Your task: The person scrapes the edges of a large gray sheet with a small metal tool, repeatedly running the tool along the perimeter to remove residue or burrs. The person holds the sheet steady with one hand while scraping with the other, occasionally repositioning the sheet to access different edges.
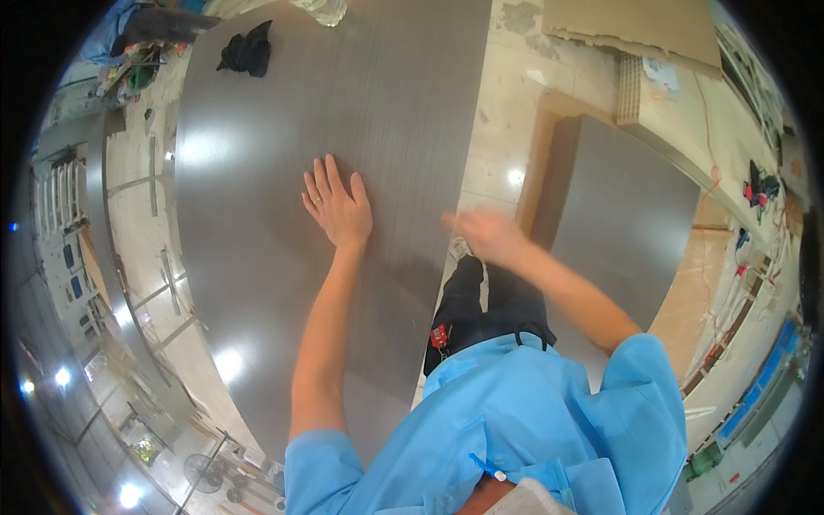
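My left hand (345, 210) lies flat on a large grey panel (257, 283) with a fine streaked grain. Its fingers are stretched out, and a ring shows on one of them. At the panel's right edge is my right hand (493, 237), smeared by motion. Its fingertips come close to that edge, but I cannot tell whether they touch it or hold anything. A crumpled black cloth or bag (246, 50) rests near the panel's far left corner. Beside it, at the far edge, stands a clear container (324, 9), partly cut off.
To my right, a stack of grey panels (627, 206) stands close by. Behind it are cardboard (635, 30) and a pale board stack (687, 112) with a cable across it. A standing fan (203, 470) is at the lower left. Pale floor (498, 129) shows between the panels.
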The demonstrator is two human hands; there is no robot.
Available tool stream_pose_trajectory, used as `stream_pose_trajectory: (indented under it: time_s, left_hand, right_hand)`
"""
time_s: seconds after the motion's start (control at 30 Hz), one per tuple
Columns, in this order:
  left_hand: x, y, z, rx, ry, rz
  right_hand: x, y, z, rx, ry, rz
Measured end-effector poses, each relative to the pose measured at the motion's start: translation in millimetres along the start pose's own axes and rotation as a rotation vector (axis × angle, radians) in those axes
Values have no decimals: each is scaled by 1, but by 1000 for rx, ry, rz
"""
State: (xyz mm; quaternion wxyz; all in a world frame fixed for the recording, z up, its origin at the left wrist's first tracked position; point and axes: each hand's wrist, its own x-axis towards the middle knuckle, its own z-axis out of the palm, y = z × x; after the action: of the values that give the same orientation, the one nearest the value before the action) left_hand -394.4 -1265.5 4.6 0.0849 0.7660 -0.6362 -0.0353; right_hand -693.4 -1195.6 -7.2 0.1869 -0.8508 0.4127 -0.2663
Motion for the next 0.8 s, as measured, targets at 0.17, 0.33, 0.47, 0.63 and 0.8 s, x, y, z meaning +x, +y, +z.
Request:
stream_pose_trajectory:
  time_s: [0.17,0.33,0.47,0.63,0.8]
  left_hand:
    - [-4,-5,3,-27,23,39]
    - [4,5,-7,-74,29,-27]
    - [58,73,-4,-322,-187,232]
    - [135,204,32,-101,-191,647]
    - [205,267,58,-57,-133,652]
  right_hand:
    - [97,127,-20,-11,314,182]
    - [32,53,20,-1,306,82]
    - [-30,-10,30,367,-135,81]
    - [-30,43,-1,520,248,451]
    - [-42,130,-43,393,353,749]
